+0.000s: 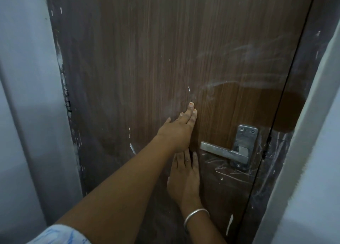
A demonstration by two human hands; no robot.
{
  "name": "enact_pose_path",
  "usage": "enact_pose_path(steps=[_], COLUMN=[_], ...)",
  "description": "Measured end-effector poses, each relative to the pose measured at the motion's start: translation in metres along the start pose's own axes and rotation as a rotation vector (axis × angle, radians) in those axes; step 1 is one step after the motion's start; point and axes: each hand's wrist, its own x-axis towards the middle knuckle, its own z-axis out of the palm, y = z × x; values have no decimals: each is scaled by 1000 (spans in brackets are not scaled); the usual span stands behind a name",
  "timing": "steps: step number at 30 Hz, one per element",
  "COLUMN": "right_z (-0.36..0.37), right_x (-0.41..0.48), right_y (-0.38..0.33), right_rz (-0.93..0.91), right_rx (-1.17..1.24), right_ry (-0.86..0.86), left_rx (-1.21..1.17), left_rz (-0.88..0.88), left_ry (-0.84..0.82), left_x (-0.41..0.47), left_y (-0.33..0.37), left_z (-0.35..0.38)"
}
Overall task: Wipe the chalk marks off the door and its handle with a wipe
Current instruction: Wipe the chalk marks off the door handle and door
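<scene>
A brown wood-grain door [147, 60] fills the view. White chalk smears [244, 60] cross its upper right, and thin chalk scribbles [231, 170] lie below the metal lever handle [224, 151] with its plate [245, 144]. My left hand [178, 129] lies flat on the door, fingers straight and together, just left of the handle's tip. My right hand [184, 177], with a silver bangle on the wrist, rests flat on the door beneath the left one. Neither hand holds anything. No wipe is in view.
A dark door frame [287, 151] with chalk scratches runs down the right, beside a pale wall edge [312, 133]. A grey-white wall [27, 96] stands on the left, next to the door's chipped hinge side [66, 100].
</scene>
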Motion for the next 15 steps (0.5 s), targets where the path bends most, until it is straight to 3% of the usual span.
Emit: enact_pose_path(steps=[5,10,15], right_z=[-1,-9,-8], right_x=[-13,-26,-23], right_y=[5,13,17], right_rz=[46,253,123], right_rx=[25,94,70], right_ry=[-13,82,60], left_rx=[-3,-11,-29], left_rz=[4,-2,-2], left_ry=[-20,-15,-28], left_x=[0,0,-1], left_y=[0,2,2], left_z=[-2,-1,-1])
